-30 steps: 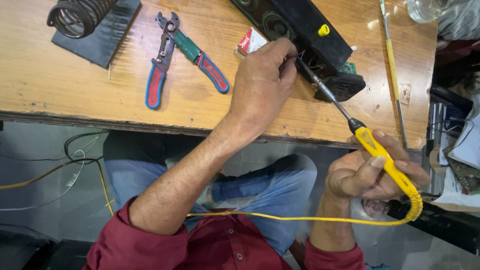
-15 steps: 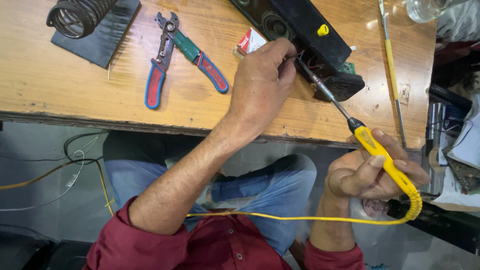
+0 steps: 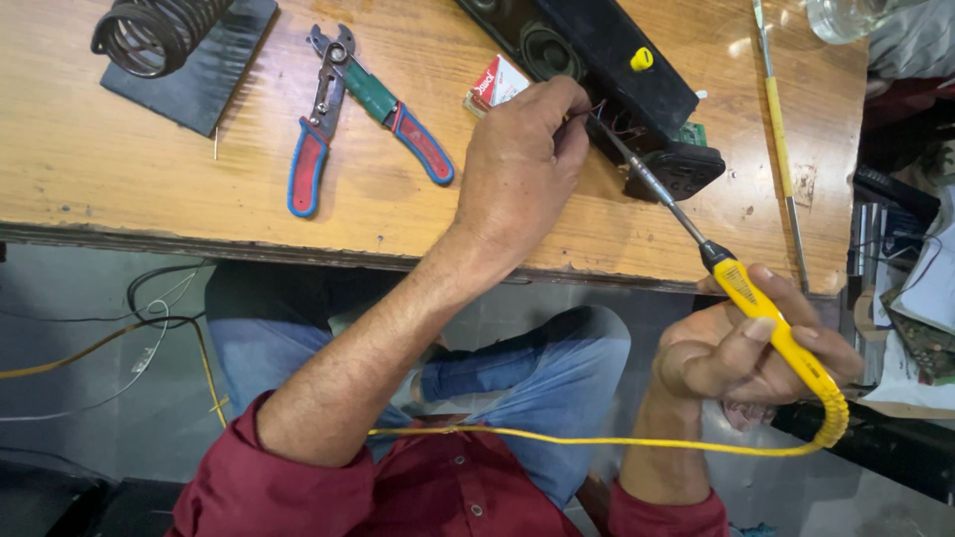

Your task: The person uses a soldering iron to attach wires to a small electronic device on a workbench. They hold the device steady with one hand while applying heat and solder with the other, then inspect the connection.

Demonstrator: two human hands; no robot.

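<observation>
Right hand is wrapped around the yellow handle of a soldering iron, fingers curled tight on it, held off the edge of the wooden workbench and above the lap. Iron's metal shaft runs up and left across the bench edge, with its tip at the thin wires on the side of a long black speaker housing. Yellow cord leaves the handle's rear, loops down and runs left across the red shirt.

Left hand reaches over the bench, fingers pinched together at those same wires, right next to the iron tip; grip looks closed on a wire, but the contact point is hidden by the fingers. Wrist rests over the bench front edge.

Speaker housing lies diagonally at top centre, round driver opening visible, small yellow cap on its top face, bit of green circuit board showing at its lower end. Small red-and-white box sits just left of the housing, partly behind the left hand.

Wire stripper pliers with red-blue grips lie open on the bench, well left of the hand. Coiled iron stand on a black base at far left corner. Long thin tool with yellow midsection lies along the bench's right side. Glass jar at top right, cropped.
</observation>
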